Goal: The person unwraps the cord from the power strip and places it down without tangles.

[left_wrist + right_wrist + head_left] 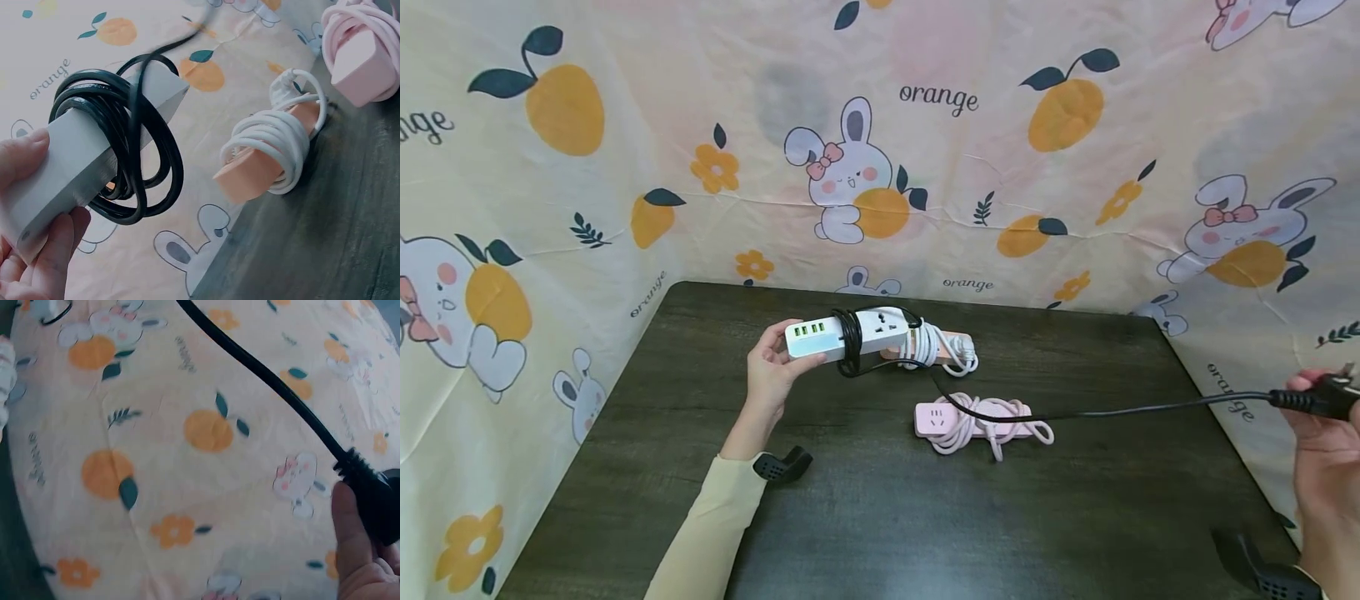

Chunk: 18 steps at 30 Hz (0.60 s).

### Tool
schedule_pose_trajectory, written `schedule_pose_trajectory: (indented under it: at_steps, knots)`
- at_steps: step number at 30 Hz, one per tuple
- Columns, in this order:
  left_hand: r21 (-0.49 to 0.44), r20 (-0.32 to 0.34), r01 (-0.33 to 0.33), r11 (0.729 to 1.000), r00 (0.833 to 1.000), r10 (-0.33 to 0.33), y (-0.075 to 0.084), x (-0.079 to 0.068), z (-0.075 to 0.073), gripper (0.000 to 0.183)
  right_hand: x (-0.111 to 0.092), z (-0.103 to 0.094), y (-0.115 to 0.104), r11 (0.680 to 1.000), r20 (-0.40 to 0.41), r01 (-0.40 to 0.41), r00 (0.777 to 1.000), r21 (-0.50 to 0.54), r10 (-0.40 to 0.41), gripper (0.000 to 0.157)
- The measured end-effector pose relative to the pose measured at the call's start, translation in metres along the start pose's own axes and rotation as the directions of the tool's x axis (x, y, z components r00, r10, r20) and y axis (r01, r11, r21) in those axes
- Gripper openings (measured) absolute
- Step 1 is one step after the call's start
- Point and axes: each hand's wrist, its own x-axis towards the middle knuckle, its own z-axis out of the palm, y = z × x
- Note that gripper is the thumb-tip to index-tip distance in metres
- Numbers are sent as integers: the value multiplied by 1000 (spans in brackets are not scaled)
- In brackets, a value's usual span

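Observation:
My left hand (772,367) grips one end of a white power strip (811,337), thumb on one face and fingers on the other. Several turns of black cord (144,144) wrap the strip's middle. From there the cord runs taut to the right, across the table, to a black plug (1330,397). My right hand (1326,454) holds that plug at the far right, beyond the table's side edge. In the right wrist view, fingers (351,534) press along the plug's body, and part of the hand is cut off by the frame.
An orange power strip (250,175) wrapped in white cord lies behind the white strip. Nearer the front is a pink power strip (934,420) wound with pink cord. Both lie on the dark wooden table (850,517). A patterned cloth (970,167) hangs behind and beside it.

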Motion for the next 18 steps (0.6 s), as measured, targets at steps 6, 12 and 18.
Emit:
schedule_pose_trajectory:
  at_steps: [6,12,18]
  knots:
    - [-25,-20,-35,999,999,35,7,1,-5,58,-17,-41,-7,937,60,-107,989,-333,135,22]
    - [-38,-4,-58,998,998,58,16,0,-6,58,-31,-89,-13,619,-284,-503,860,-603,423,12]
    - [-43,5,-60,997,998,61,25,-3,-4,59,-29,-140,-6,52,-615,-761,560,-646,556,19]
